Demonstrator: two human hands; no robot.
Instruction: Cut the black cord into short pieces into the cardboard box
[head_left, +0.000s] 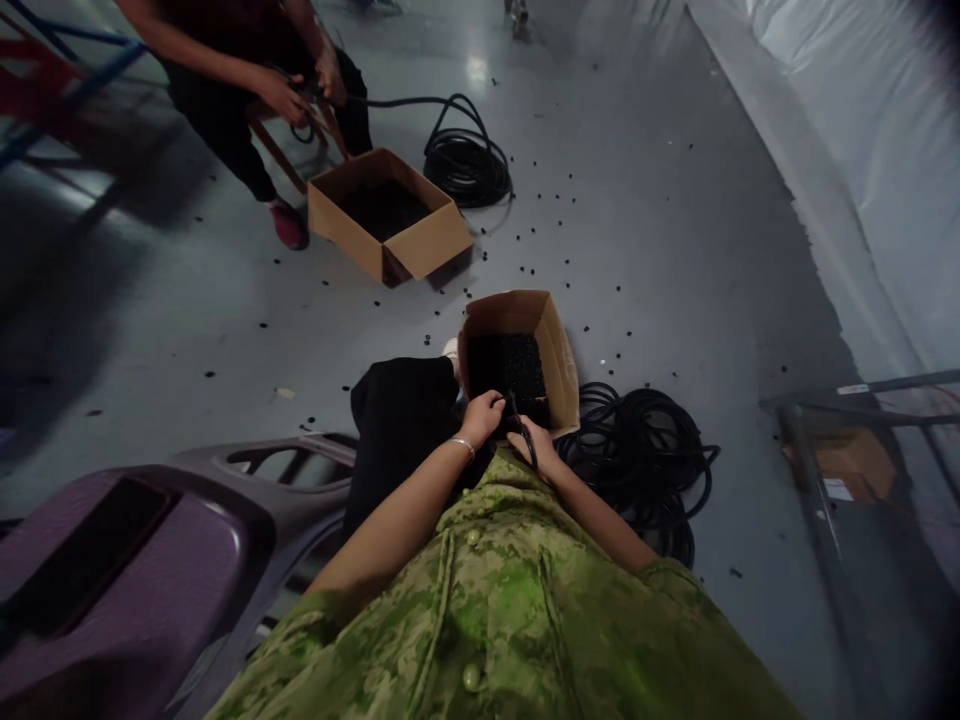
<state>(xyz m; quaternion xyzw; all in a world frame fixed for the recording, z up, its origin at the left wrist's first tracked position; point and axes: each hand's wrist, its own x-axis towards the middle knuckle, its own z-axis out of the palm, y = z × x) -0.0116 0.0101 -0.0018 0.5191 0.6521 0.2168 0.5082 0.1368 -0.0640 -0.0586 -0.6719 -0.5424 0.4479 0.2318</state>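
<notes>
Right fingers (519,443) gripping black-handled tool (531,442); left fingers (491,398) pinched, hold unclear, at box (559,370) of black pieces (519,365).

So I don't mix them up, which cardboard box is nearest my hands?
The box right by your left hand and right hand. Another box sits near the seated co-worker; the third box is near the metal frame.
</notes>
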